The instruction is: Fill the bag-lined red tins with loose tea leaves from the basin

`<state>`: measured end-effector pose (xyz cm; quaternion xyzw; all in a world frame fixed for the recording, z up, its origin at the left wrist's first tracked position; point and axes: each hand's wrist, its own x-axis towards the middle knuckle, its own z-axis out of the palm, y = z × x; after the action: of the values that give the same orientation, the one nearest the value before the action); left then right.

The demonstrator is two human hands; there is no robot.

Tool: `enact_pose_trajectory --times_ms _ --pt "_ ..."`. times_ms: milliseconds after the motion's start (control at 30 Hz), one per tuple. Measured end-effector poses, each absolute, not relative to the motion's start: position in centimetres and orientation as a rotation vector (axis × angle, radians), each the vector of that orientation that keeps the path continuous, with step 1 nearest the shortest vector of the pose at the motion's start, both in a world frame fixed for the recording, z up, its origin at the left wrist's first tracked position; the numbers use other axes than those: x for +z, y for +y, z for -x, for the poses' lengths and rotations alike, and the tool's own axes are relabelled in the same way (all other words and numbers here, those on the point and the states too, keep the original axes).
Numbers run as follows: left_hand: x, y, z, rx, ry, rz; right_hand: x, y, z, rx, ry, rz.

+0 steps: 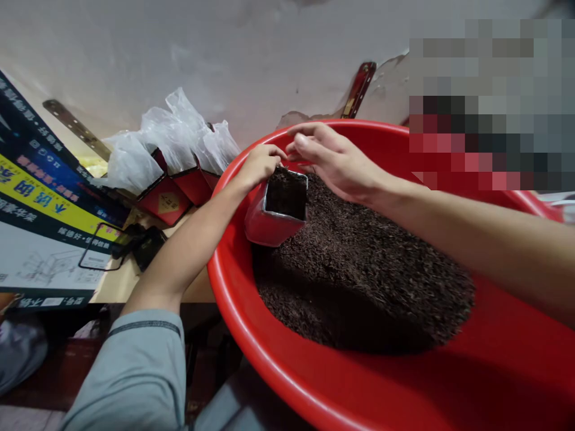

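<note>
A red box [275, 226] with a clear plastic lining leans inside the big red basin [359, 389], its square mouth tilted toward me. Dark crumbly bits like loose tea leaves [359, 251] show in its mouth and lie heaped in the basin. At the box's far upper edge, my left hand [263, 164] has its fingers bent round the rim. My right hand [330, 152] hovers just to the right, above the box's far corner, fingers loosely stretched and thumb apart. Its fingertips come close to my left fingers; whether they touch is unclear.
Several red boxes with clear plastic bags [168, 140] sticking up stand left of the basin. A large printed carton [49, 203] and a black wire-framed object [146, 245] are farther left. Behind is a pale wall [251, 66]. The upper right is pixelated.
</note>
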<state>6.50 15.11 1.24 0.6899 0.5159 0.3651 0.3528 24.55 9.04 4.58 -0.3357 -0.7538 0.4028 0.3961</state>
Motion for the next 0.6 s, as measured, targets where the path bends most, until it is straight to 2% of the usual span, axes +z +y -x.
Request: enact_pose_trajectory --times_ms 100,200,333,600 --pt "1.0 15.4 -6.4 0.907 1.440 -1.802 1.9 9.5 -29.1 0.989 -2.071 1.035" --pt "0.8 15.7 -6.5 0.923 1.434 -1.785 -1.8 8.7 -31.8 0.995 -2.550 1.316" --pt "0.6 15.9 -6.7 0.914 1.427 -1.800 -6.3 5.6 -30.6 1.010 -3.041 1.355" --pt "0.9 15.6 -6.2 0.881 1.490 -1.821 -6.3 2.6 -28.8 0.890 -3.246 1.254"
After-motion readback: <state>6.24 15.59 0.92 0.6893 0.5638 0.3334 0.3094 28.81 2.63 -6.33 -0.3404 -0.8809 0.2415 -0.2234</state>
